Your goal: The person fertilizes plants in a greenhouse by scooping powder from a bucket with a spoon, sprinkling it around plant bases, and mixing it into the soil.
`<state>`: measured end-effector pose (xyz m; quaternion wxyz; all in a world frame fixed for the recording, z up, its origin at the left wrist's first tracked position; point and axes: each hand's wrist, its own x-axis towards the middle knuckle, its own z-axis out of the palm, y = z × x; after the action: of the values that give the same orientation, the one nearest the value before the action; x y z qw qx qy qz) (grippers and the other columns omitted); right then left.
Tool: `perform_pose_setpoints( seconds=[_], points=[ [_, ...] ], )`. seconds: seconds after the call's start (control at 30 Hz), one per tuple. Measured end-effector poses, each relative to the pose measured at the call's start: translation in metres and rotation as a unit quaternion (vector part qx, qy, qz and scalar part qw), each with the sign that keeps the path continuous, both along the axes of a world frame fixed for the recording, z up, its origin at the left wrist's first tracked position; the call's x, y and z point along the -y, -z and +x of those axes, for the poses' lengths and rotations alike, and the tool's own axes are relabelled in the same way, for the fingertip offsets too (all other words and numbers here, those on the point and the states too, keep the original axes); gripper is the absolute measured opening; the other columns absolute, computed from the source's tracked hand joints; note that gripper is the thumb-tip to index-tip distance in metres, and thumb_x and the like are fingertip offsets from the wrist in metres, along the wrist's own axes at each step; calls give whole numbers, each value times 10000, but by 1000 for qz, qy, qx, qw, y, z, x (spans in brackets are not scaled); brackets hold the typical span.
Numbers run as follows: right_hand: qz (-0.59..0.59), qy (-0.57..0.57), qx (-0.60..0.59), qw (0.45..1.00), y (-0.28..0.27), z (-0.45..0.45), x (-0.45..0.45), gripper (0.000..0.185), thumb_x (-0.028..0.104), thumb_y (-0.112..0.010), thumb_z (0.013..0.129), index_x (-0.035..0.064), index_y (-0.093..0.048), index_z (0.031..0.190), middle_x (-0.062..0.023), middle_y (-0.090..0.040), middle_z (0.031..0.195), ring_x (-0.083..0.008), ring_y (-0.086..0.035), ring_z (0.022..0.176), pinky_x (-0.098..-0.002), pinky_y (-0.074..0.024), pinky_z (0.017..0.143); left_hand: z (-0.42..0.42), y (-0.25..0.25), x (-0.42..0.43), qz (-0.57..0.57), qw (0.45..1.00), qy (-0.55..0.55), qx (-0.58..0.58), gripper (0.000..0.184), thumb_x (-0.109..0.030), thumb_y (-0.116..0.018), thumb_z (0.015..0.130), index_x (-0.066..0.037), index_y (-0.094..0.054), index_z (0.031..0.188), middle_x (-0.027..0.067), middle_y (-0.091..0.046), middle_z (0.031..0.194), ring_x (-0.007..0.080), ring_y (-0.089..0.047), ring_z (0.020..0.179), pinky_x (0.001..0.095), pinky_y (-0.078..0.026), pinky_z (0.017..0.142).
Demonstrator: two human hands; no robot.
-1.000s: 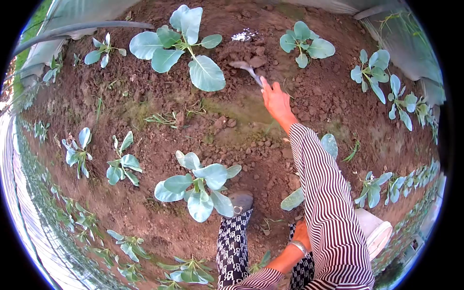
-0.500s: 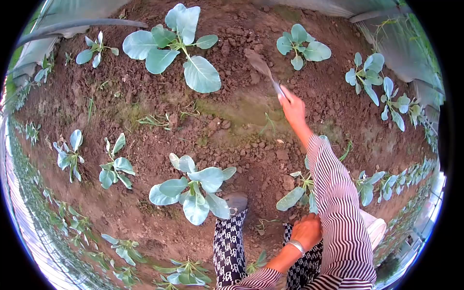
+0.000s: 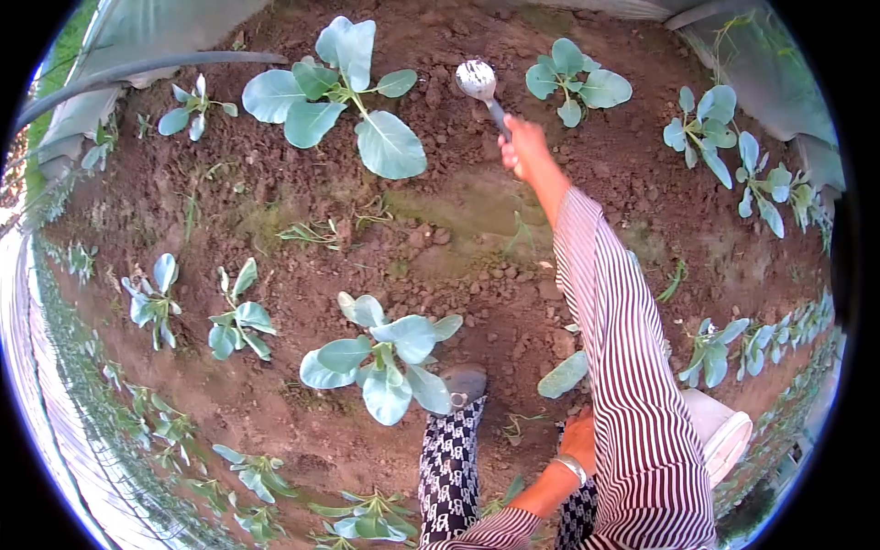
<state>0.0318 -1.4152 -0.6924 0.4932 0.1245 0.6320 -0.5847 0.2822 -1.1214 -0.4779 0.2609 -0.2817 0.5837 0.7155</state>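
My right hand (image 3: 525, 147) is stretched far forward and closed around the dark handle of a large metal spoon (image 3: 477, 81). Its rounded, shiny bowl carries dark smears and is held over brown soil (image 3: 449, 119). To the left of the bowl grows a big broad-leaved seedling (image 3: 316, 92); a smaller seedling (image 3: 568, 82) stands to the right. My left hand (image 3: 579, 440), with a silver bangle at the wrist, is by my right knee. The striped right sleeve covers its fingers. Beside that sleeve is a white bucket (image 3: 727, 445), partly hidden.
Another leafy plant (image 3: 385, 357) grows right beside my shoe (image 3: 463, 385). More seedlings line the bed on both sides, such as a clump (image 3: 704, 133) at the right. A grey pipe (image 3: 156, 66) and pale plastic sheeting (image 3: 770, 101) border the far edge.
My right hand has moved left and up with the spoon. The spoon's bowl has turned, now showing a shiny face instead of a brown one. The view has shifted slightly.
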Motion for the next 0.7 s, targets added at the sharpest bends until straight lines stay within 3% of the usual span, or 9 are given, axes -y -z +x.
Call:
perform_pose_setpoints(
  seconds=[0.07, 0.13, 0.23, 0.27, 0.33, 0.4, 0.53, 0.6, 0.7],
  points=[
    [-48, -25, -111, 992, -24, 2, 29, 282, 246, -523, 913, 92, -578, 1143, -55, -533, 646, -104, -430, 434, -253, -308, 338, -6, -6, 22, 19, 997, 72, 25, 603, -417, -422, 846, -69, -428, 1338, 161, -420, 1386, 377, -354, 1295, 515, -254, 1061],
    [-88, -29, -150, 984, -28, 1, 37, 279, 245, -523, 914, 78, -588, 1126, -44, -535, 627, -108, -434, 428, -260, -327, 343, -2, -7, 18, -48, 998, 36, 2, 587, -369, -431, 853, -39, -406, 1338, 197, -421, 1363, 384, -377, 1270, 516, -283, 1037],
    [46, -107, -142, 983, -45, -12, 34, 320, 231, -515, 918, 78, -552, 1197, -42, -535, 670, -91, -399, 431, -244, -318, 353, -7, -12, 12, -49, 999, -11, 9, 547, -340, -436, 862, -19, -435, 1305, 206, -441, 1335, 400, -388, 1255, 534, -291, 1028],
    [66, -127, -159, 977, -54, -16, 34, 347, 222, -514, 919, 85, -530, 1237, -43, -527, 687, -80, -376, 432, -236, -303, 354, -12, -14, 19, -60, 997, 53, 5, 527, -330, -444, 857, -2, -463, 1270, 208, -462, 1308, 396, -430, 1215, 532, -323, 1005],
    [50, -133, -190, 971, -53, -16, 7, 309, 241, -518, 905, 81, -586, 1161, -37, -548, 654, -97, -427, 437, -252, -341, 365, -13, -10, 8, -139, 988, 61, -9, 487, -308, -461, 842, 7, -500, 1212, 213, -495, 1253, 389, -466, 1176, 527, -359, 975],
    [110, -193, -224, 949, -39, -36, -23, 299, 272, -522, 888, 72, -643, 1076, -37, -592, 623, -126, -505, 445, -269, -400, 380, -20, -22, 22, -111, 990, 81, 2, 413, -224, -514, 808, 4, -500, 1152, 199, -539, 1163, 368, -518, 1095, 522, -416, 898],
    [30, -216, -214, 952, -68, -35, -131, 276, 285, -543, 899, 112, -660, 1079, -16, -587, 599, -102, -482, 410, -285, -399, 381, -23, -11, -4, -179, 980, 78, -40, 405, -213, -583, 805, -33, -513, 1161, 178, -573, 1096, 355, -561, 1011, 493, -452, 834],
    [34, -336, -381, 861, -64, -50, -191, 273, 290, -572, 891, 103, -668, 1065, -1, -577, 585, -72, -468, 401, -249, -376, 367, -29, -14, -6, -189, 979, 29, -69, 393, -208, -599, 812, -2, -541, 1142, 200, -594, 1055, 367, -585, 962, 441, -472, 824],
    [109, -204, -275, 933, -57, -72, -239, 265, 280, -602, 881, 89, -671, 1052, 9, -572, 580, -48, -471, 413, -218, -353, 354, -39, -17, -11, -181, 979, 65, -64, 385, -208, -605, 817, -27, -537, 1150, 183, -595, 1035, 356, -590, 940, 444, -476, 807]
  ],
)
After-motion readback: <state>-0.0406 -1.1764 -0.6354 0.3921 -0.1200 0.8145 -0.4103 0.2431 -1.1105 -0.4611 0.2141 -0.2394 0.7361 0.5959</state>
